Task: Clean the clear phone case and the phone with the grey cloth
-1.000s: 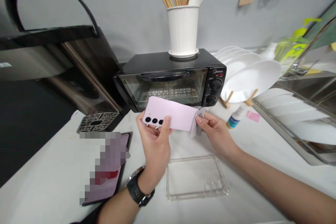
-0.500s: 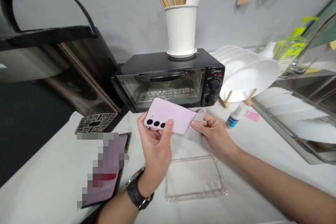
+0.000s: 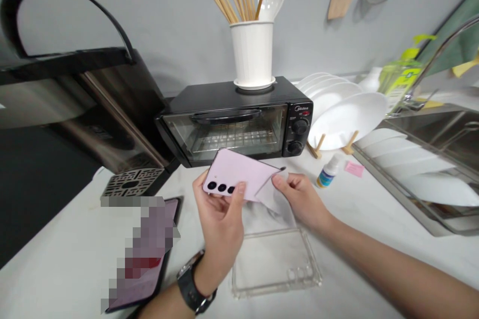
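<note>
A pale pink smartphone [image 3: 243,169] is tilted in my left hand [image 3: 220,219], its back with the black camera lenses facing me. My left thumb presses on the back near the lenses, and the fingers wrap underneath. My right hand [image 3: 305,202] pinches a thin grey cloth [image 3: 275,202] over the phone's right end. Part of that cloth hangs below the phone. On the counter beneath lies a clear phone case [image 3: 277,289] with camera cutouts at its lower right. A small white spray bottle [image 3: 327,173] with a blue label stands beyond my right hand.
A black toaster oven [image 3: 239,94] stands behind the hands, with a white cup [image 3: 252,55] of chopsticks on top. Left are a drink dispenser [image 3: 123,124] and a tablet-like device [image 3: 170,239], partly pixelated. Right are racked plates [image 3: 346,119], a pink note [image 3: 354,169] and the sink [image 3: 396,197].
The cloth, bunched at the phone's right end before, now spreads over that end and hangs lower. My right hand stays beside it. The whole view has shifted slightly.
</note>
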A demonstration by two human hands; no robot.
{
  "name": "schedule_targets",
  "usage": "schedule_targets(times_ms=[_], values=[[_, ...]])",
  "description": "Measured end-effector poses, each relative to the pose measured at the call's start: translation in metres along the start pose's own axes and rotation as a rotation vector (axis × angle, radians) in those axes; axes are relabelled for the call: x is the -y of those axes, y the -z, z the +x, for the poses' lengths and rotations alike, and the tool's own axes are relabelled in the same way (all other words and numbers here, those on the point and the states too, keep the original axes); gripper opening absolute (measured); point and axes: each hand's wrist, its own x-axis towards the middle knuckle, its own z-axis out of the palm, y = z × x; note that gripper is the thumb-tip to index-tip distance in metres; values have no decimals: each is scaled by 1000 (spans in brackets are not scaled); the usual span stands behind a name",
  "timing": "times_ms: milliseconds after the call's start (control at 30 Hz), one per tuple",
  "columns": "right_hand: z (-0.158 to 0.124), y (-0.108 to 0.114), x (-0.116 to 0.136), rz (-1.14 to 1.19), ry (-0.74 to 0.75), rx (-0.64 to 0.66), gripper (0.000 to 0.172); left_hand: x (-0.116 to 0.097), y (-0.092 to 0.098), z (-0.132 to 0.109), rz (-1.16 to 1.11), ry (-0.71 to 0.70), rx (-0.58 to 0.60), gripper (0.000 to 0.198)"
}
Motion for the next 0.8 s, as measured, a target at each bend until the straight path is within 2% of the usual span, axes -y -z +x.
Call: schedule_targets(times_ms=[100,167,233,400,500,600,700,800], values=[[0,-4,-3,88,51,-25,56,0,0,4,5,57,-35,52],[1,-7,-3,223,73,16,47,0,0,5,6,83,-67,53],[2,-7,-2,291,55,49,45,0,-1,4,-8,75,-65,55],[3,-1,-1,113,40,-59,56,3,0,0,0,56,33,53],[3,-3,-1,173,36,24,54,6,3,7,22,150,11,50],[4,-4,-1,239,-31,134,56,10,4,14,-8,258,9,55],[3,-3,-1,125,-78,79,57,14,2,14,-52,295,59,58],[1,-3,-4,108,-59,28,58,13,-1,10,-128,348,233,55]])
